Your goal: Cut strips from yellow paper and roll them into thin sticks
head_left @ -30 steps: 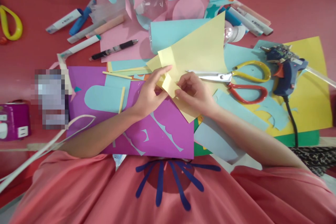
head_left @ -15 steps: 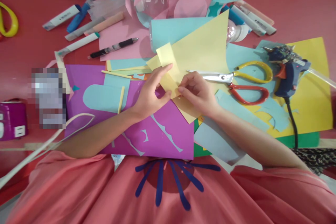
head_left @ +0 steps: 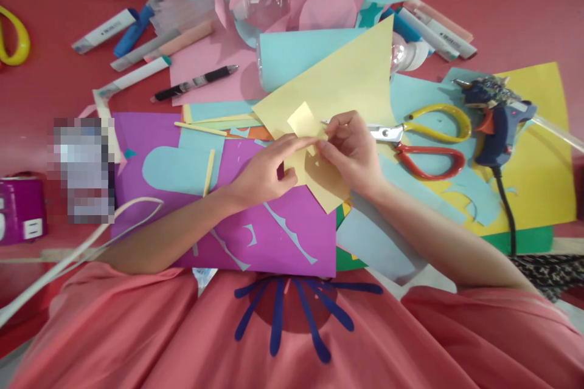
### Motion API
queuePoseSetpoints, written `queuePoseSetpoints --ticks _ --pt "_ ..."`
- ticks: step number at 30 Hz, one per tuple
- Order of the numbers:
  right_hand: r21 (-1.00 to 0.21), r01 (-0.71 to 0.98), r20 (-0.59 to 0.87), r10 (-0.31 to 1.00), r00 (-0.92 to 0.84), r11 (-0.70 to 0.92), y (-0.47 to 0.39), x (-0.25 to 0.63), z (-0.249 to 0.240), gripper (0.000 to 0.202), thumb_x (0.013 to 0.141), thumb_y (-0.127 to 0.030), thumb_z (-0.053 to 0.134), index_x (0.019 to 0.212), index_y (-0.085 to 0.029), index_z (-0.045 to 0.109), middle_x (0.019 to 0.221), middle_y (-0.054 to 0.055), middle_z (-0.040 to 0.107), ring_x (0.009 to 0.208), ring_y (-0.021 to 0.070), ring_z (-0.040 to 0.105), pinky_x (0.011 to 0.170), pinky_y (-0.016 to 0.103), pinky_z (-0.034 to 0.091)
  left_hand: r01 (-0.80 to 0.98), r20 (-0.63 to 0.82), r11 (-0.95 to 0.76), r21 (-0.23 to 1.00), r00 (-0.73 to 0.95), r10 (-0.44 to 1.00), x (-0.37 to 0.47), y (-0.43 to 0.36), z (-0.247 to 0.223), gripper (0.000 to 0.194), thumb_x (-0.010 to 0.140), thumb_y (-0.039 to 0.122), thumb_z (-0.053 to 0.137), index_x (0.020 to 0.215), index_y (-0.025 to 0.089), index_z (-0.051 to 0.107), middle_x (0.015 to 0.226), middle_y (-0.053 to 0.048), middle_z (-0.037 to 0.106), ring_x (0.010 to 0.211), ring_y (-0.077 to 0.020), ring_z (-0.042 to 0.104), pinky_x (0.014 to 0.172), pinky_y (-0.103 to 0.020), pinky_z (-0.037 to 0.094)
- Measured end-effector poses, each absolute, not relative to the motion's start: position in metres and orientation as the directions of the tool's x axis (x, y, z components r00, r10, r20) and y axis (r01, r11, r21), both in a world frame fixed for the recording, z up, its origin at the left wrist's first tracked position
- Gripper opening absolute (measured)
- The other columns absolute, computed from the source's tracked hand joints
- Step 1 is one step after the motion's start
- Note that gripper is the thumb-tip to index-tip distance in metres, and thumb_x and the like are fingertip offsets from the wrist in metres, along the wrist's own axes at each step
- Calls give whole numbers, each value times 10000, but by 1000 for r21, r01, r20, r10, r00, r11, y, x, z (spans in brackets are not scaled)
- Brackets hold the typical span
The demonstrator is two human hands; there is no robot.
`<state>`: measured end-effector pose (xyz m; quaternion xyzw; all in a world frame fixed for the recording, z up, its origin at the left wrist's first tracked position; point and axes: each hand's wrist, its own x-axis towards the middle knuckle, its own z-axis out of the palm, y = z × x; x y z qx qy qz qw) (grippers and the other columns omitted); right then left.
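Note:
A folded strip of pale yellow paper (head_left: 301, 120) is between my two hands, above a larger pale yellow sheet (head_left: 351, 76). My left hand (head_left: 260, 170) holds the strip from the left, index finger stretched along the fold and thumb lower down. My right hand (head_left: 358, 155) pinches the strip's right side between thumb and curled fingers. Scissors (head_left: 387, 134) with one yellow and one red handle lie just right of that hand, their blade tips partly hidden behind it. Below my hands lies a purple sheet (head_left: 296, 225) with thin blue paper scraps.
A glue gun (head_left: 502, 127) with its cord rests at right on blue and yellow paper. Markers (head_left: 104, 30) and a black pen (head_left: 196, 83) lie at upper left. A bottle wrapped in blue paper (head_left: 301, 55) lies behind the yellow sheet. A white cable (head_left: 82, 255) crosses the lower left.
My right hand has moved slightly up and right. My left index finger has come down across the strip toward the right fingertips, and the strip's upper end has shifted right and lower.

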<state>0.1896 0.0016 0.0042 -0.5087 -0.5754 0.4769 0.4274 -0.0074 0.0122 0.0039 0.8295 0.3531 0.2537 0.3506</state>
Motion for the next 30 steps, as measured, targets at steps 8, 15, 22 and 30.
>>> queuePoseSetpoints --ticks 8,15,22,30 --pt "-938 341 17 992 -126 59 0 194 12 129 872 -297 547 807 -232 638 693 0 625 577 131 577 570 304 466 599 103 -518 610 588 802 -12 17 0 580 809 31 468 1350 232 520 1416 -106 554 1143 -197 652 784 -273 567" --pt "-942 332 36 998 -58 53 -3 193 10 170 855 -265 540 880 -226 704 774 21 718 641 152 673 618 313 542 652 237 -663 367 624 745 -15 14 0 414 936 124 511 1336 228 541 1542 -154 482 1374 -299 543 1080 -474 506" --pt "-927 374 -32 989 -144 25 -2 194 11 229 856 -283 560 914 -183 757 752 36 744 606 150 637 606 311 518 506 270 -858 88 817 510 -23 -1 12 285 990 91 476 1142 176 701 1137 -79 776 1098 -203 725 928 -344 594" --pt "-908 418 -178 939 -294 -41 -5 205 19 261 833 -304 593 893 -157 799 715 38 739 573 126 576 569 281 460 523 287 -843 127 794 536 -28 -6 11 272 984 102 529 1173 187 705 1181 -87 770 1068 -201 731 912 -334 594"
